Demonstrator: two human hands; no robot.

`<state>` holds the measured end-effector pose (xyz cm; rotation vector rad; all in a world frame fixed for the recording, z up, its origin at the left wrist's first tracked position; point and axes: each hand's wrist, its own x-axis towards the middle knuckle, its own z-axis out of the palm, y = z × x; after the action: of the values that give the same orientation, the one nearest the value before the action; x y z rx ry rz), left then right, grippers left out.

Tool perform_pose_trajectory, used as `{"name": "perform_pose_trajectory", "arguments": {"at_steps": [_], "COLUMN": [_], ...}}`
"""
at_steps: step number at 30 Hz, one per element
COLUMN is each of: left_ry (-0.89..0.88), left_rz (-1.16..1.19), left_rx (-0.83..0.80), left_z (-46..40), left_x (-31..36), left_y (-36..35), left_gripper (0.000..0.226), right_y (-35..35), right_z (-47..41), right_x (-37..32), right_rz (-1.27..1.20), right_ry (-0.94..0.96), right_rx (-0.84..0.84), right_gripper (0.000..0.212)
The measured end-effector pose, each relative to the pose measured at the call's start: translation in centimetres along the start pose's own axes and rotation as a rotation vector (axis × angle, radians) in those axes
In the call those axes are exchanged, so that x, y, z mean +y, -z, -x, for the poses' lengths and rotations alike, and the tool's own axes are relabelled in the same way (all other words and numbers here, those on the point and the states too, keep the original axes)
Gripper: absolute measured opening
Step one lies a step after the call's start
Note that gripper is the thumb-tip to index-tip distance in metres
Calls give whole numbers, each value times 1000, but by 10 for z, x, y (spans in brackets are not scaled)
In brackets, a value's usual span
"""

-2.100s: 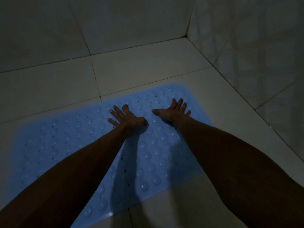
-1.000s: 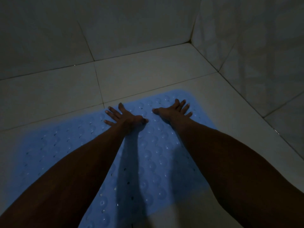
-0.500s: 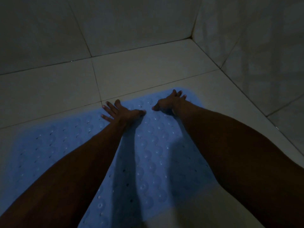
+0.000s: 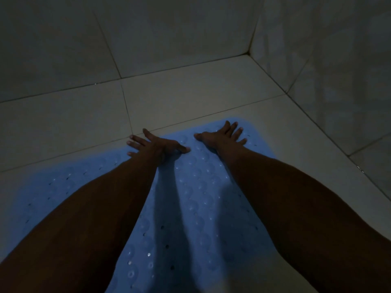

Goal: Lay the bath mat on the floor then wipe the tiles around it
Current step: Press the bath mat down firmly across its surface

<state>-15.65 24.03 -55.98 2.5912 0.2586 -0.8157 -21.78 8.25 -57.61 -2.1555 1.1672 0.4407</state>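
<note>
Bath mat [image 4: 190, 197] is down flat on the floor tiles [image 4: 190, 98] near the corner. Left hand [image 4: 154, 143] and right hand [image 4: 222, 135] press its far edge with fingers spread wide, holding nothing, probably seating the suction cups. Since earlier, both slid further out.
</note>
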Motion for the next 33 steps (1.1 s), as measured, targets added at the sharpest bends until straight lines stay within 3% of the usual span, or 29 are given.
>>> {"name": "perform_pose_trajectory", "arguments": {"at_steps": [10, 13, 17, 22, 27, 30, 33], "left_ry": [-144, -16, -20, 209, 126, 70, -73], "left_rz": [148, 174, 172, 176, 187, 174, 21], "left_rx": [35, 108, -3, -10, 109, 132, 201], "left_z": [-7, -5, -13, -8, -8, -8, -11], "left_x": [-11, -3, 9, 33, 25, 17, 13], "left_y": [-9, -11, 0, 12, -3, -12, -22], "left_gripper": [133, 133, 127, 148, 142, 136, 115], "right_y": [6, 3, -2, -5, 4, 3, 16], "right_z": [2, -2, -16, -14, -9, -10, -23], "right_x": [-27, -29, -27, -26, -32, -18, 15], "right_rz": [-37, -35, -36, -15, -78, -63, -65], "right_ry": [-127, -132, -181, -177, -199, -116, -13], "right_rx": [28, 39, 48, 54, 38, 18, 205], "right_gripper": [131, 130, 140, 142, 142, 139, 121]}}
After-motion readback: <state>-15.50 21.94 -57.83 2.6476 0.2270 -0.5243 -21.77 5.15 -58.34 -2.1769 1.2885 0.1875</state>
